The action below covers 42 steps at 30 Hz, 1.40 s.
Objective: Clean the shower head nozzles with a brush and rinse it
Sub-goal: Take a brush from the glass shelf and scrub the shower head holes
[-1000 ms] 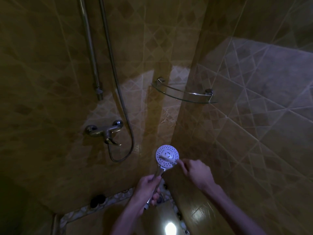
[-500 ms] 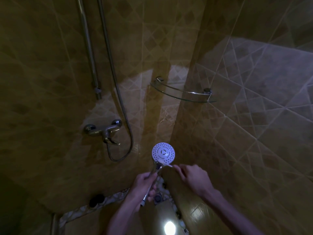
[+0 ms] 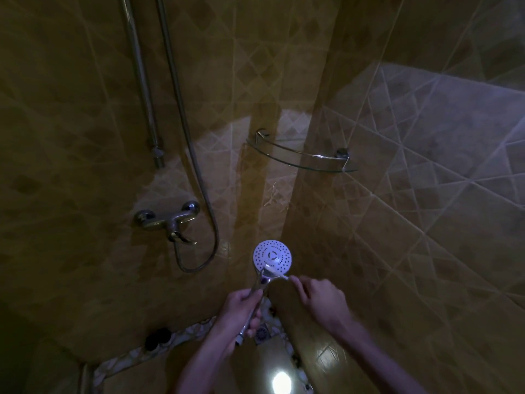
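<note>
A round white shower head (image 3: 272, 255) with many small nozzle holes faces up at me in the dim stall. My left hand (image 3: 241, 309) is wrapped around its chrome handle below the disc. A small pale brush (image 3: 275, 273) lies across the lower edge of the disc, bristle end on the nozzles. My right hand (image 3: 322, 300) pinches the brush's handle end from the right. The metal hose (image 3: 199, 177) loops down the wall behind and left of the head.
A chrome mixer tap (image 3: 167, 220) is mounted on the left wall, beside a vertical rail (image 3: 142, 81). A glass corner shelf (image 3: 301, 155) hangs above the hands. A floor drain (image 3: 262, 332) and a dark object (image 3: 156, 338) lie below. Tiled walls close in on both sides.
The brush slid from the middle of the disc down to its lower edge. Both hands and the shower head stayed roughly in place.
</note>
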Each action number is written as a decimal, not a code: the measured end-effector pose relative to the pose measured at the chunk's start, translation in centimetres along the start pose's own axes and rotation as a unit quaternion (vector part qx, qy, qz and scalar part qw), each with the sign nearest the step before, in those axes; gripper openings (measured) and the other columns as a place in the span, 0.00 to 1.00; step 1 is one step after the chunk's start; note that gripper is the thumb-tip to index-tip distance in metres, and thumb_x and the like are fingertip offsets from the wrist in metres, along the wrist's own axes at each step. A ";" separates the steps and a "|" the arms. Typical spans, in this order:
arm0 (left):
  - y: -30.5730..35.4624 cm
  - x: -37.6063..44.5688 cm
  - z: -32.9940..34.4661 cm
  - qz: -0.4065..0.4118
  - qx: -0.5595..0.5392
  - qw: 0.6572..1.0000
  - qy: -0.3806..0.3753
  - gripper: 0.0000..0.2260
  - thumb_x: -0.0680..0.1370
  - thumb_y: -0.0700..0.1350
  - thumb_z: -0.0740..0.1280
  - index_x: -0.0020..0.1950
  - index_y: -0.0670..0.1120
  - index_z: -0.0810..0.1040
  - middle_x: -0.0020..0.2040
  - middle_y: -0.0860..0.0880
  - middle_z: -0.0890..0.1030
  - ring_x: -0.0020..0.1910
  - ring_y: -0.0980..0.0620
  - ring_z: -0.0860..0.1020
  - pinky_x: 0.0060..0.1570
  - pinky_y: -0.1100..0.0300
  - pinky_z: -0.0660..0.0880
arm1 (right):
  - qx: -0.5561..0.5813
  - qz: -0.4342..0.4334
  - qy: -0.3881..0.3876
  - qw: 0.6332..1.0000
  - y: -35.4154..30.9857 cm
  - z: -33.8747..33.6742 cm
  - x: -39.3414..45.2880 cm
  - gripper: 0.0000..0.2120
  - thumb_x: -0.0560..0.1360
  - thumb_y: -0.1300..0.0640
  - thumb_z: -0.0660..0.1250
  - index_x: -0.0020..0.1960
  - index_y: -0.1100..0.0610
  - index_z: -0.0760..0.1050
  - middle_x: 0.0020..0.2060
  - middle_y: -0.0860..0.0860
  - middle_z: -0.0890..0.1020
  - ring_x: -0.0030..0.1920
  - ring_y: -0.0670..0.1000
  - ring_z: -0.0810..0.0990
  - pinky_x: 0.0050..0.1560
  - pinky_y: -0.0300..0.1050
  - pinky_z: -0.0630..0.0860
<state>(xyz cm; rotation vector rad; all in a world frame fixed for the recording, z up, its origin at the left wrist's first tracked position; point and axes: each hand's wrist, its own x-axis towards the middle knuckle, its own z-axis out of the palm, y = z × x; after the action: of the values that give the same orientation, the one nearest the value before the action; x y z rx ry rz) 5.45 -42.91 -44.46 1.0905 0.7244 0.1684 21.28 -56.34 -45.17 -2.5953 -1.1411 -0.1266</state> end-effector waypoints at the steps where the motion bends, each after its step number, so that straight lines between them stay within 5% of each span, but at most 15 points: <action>1: 0.0 0.0 0.1 -0.001 0.000 1.000 -0.003 0.08 0.81 0.45 0.63 0.45 0.42 0.74 0.28 0.47 0.71 0.19 0.55 0.66 0.18 0.69 0.60 | 0.004 0.018 0.000 1.000 0.2 -0.5 0.7 0.24 0.77 0.32 0.46 0.49 0.46 0.75 0.32 0.50 0.82 0.34 0.50 0.82 0.28 0.41 0.70; 6: 0.3 -0.3 0.4 -0.007 0.000 1.000 -0.017 0.09 0.80 0.47 0.65 0.43 0.44 0.74 0.29 0.47 0.72 0.20 0.55 0.66 0.18 0.68 0.61 | 0.179 0.105 -0.030 0.978 1.2 -3.2 3.7 0.21 0.81 0.43 0.53 0.45 0.55 0.79 0.36 0.52 0.83 0.39 0.52 0.81 0.41 0.44 0.71; 12: 0.7 -0.7 0.4 -0.008 -0.011 1.000 -0.006 0.09 0.81 0.44 0.63 0.43 0.42 0.72 0.29 0.46 0.70 0.18 0.56 0.65 0.17 0.70 0.60 | -0.003 0.008 -0.022 1.000 0.5 -0.1 -1.9 0.24 0.78 0.34 0.47 0.46 0.50 0.73 0.33 0.52 0.82 0.36 0.53 0.82 0.33 0.46 0.75; 18: 0.9 -1.0 0.9 -0.006 -0.010 1.000 -0.019 0.08 0.81 0.44 0.63 0.46 0.41 0.72 0.29 0.45 0.70 0.18 0.56 0.65 0.17 0.70 0.60 | 0.164 0.094 -0.017 0.982 2.2 -2.4 1.8 0.21 0.81 0.43 0.54 0.38 0.55 0.74 0.32 0.51 0.80 0.38 0.53 0.81 0.43 0.51 0.76; 25: 0.8 -0.7 0.5 -0.014 -0.015 1.000 -0.022 0.08 0.81 0.44 0.62 0.47 0.40 0.72 0.29 0.45 0.70 0.17 0.56 0.65 0.17 0.70 0.60 | 0.058 0.034 0.004 0.998 1.0 0.5 -2.2 0.22 0.79 0.36 0.50 0.45 0.49 0.74 0.31 0.50 0.82 0.32 0.47 0.80 0.30 0.42 0.68; 30: 0.8 -0.6 0.6 -0.015 -0.021 0.999 -0.035 0.07 0.81 0.44 0.63 0.46 0.42 0.72 0.30 0.45 0.70 0.18 0.56 0.65 0.17 0.70 0.60 | 0.207 0.129 0.021 0.969 1.3 -1.1 0.2 0.18 0.80 0.43 0.56 0.46 0.53 0.79 0.34 0.49 0.84 0.33 0.43 0.80 0.37 0.43 0.72; 36: 0.5 0.0 -0.2 -0.005 -0.021 0.999 -0.035 0.08 0.80 0.45 0.64 0.46 0.41 0.74 0.30 0.46 0.71 0.19 0.56 0.65 0.17 0.69 0.60 | 0.061 0.102 0.009 0.993 0.5 1.5 -3.6 0.19 0.79 0.36 0.51 0.51 0.46 0.75 0.35 0.50 0.84 0.36 0.49 0.83 0.31 0.43 0.69; 42: 0.0 0.4 -0.7 -0.027 -0.039 0.998 -0.032 0.08 0.80 0.45 0.64 0.43 0.44 0.74 0.29 0.46 0.71 0.19 0.56 0.65 0.18 0.70 0.60 | 0.185 0.132 0.011 0.974 1.0 0.0 -0.7 0.18 0.81 0.43 0.56 0.46 0.53 0.79 0.35 0.51 0.85 0.38 0.48 0.84 0.39 0.47 0.76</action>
<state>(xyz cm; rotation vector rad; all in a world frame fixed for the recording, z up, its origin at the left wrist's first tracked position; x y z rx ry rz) 5.34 -42.22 -44.76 0.9961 0.6833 0.1132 21.59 -57.45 -45.55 -2.3718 -0.7186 0.1077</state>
